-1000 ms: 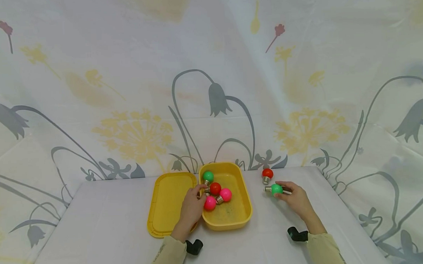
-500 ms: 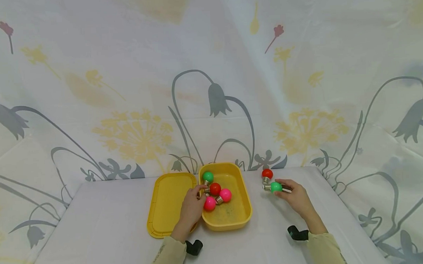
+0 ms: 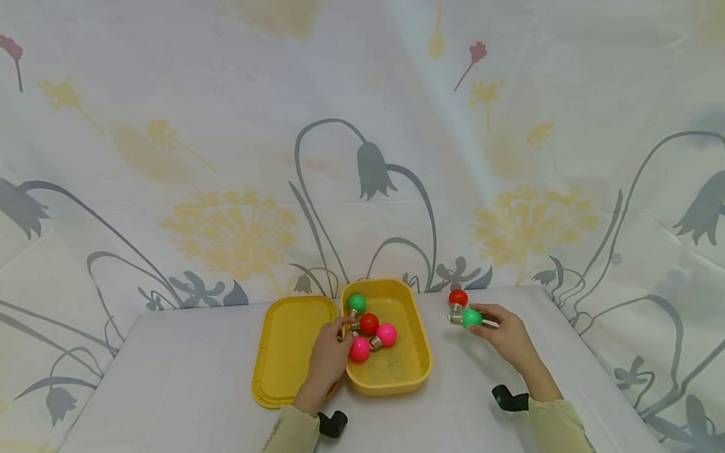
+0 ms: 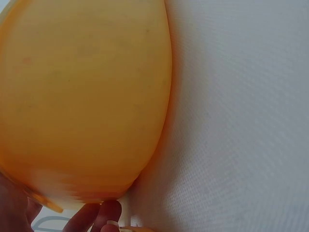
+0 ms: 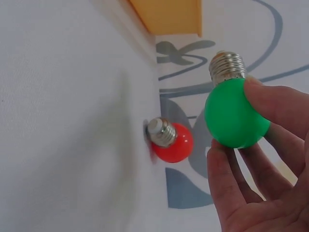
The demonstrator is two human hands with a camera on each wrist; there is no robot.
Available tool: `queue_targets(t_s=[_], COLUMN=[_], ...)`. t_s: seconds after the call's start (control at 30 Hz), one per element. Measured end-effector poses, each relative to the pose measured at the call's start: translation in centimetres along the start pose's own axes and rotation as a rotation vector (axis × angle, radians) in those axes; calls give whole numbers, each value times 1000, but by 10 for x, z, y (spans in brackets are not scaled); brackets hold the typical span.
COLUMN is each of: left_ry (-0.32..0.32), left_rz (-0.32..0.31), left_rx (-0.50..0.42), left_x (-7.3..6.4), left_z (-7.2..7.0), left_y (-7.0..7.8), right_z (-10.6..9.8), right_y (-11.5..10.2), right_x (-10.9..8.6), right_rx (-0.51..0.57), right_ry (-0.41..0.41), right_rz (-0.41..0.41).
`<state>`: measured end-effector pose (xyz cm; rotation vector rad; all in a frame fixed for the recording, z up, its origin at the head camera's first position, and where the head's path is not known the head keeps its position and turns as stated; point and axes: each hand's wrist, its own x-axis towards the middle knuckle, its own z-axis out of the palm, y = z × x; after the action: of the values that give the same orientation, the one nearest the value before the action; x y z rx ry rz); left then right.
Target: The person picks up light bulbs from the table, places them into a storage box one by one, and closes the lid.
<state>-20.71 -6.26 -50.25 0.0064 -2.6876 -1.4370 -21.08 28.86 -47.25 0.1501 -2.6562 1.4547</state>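
My right hand point(image 3: 507, 338) pinches a green light bulb point(image 5: 235, 114) by its round globe, thumb on one side and fingertips on the other. The bulb's silver screw base points left in the head view, overlapping the base of a red bulb point(image 3: 457, 298) that lies on the table. In the right wrist view the green bulb is raised off the table. My left hand point(image 3: 329, 353) grips the left wall of a yellow plastic box point(image 3: 424, 357). Inside that box, near the hand, lie a green bulb point(image 3: 356, 303), a red bulb point(image 3: 369, 324) and two pink bulbs point(image 3: 387, 335).
A flat yellow lid point(image 3: 289, 349) lies left of the box, partly under my left forearm. White cloth point(image 3: 182, 386) covers the table, and a flower-printed curtain point(image 3: 363, 233) rises along its back edge. Black wrist mounts point(image 3: 332, 424) stick out at both cuffs.
My right hand has shifted slightly left and toward the back with the green bulb, bringing it closer to the loose red bulb. The left hand and the box have stayed in place.
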Motion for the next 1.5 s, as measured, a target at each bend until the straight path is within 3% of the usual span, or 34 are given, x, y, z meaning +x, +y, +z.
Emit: queue_targets(t_s=[1.5], left_ry=[-12], left_rz=[-29], left_rx=[1], left_x=[0], left_z=[1], left_y=[1], right_z=[22], right_y=[-28], right_x=[5], right_rx=[77], right_ry=[-53], right_rz=[-76])
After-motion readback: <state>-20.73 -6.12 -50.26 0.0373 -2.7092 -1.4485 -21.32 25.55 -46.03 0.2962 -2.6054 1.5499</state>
